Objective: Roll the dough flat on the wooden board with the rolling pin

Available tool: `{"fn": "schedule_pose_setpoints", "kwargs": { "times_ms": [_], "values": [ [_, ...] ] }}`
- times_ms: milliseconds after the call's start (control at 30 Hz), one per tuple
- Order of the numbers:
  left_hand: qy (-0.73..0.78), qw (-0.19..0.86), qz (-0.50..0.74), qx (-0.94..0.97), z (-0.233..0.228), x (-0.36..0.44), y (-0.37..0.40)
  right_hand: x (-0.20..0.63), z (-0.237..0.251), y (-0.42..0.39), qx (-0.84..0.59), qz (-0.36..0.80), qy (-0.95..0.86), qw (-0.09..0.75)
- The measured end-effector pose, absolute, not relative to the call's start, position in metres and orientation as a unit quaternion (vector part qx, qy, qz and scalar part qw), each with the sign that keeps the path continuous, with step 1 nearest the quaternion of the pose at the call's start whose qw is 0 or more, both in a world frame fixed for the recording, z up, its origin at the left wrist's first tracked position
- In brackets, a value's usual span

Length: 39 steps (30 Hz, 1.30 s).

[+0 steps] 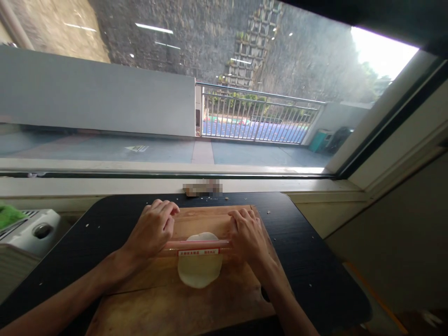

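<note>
2 hands [154, 226] [248, 234] on 1 roller [199, 247] | grip unclr | 1 dough rnd [199, 273]

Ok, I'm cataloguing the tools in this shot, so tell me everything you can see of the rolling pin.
The rolling pin is a slim, straight cylinder, pinkish and glossy, perhaps clear plastic, with a red-edged white label near its middle. It lies crosswise over the flattened pale dough on the wooden board. The left hand covers one end and the right hand the other, so neither tip shows.
</note>
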<state>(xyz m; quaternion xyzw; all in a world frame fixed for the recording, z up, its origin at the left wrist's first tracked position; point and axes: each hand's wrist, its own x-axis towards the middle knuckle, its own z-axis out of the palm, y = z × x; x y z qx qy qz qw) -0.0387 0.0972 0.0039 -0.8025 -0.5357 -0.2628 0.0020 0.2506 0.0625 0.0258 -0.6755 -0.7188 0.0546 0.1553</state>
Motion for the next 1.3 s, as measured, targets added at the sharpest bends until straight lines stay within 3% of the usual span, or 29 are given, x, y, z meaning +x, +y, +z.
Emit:
{"fn": "schedule_pose_setpoints", "kwargs": {
  "times_ms": [333, 567, 800, 1067, 1300],
  "values": [
    [-0.477, -0.069, -0.218, -0.848, -0.021, -0.046, 0.080, 0.259, 0.006, 0.051, -0.622, 0.012, -0.776, 0.102],
    [-0.433, -0.100, -0.203, -0.872, -0.017, -0.047, 0.037, 0.274, -0.007, 0.006, -0.551, -0.065, -0.817, 0.157],
    [-0.477, -0.040, -0.258, -0.840, -0.009, -0.040, 0.041, 0.265, -0.011, 0.010, -0.598, -0.064, -0.775, 0.193],
    [-0.484, 0.022, -0.234, -0.843, 0.005, -0.036, 0.078, 0.249, 0.018, 0.055, -0.676, -0.014, -0.713, 0.183],
    [-0.495, 0.012, -0.194, -0.847, 0.002, -0.039, 0.111, 0.247, 0.034, 0.080, -0.676, 0.016, -0.724, 0.133]
  ]
}}
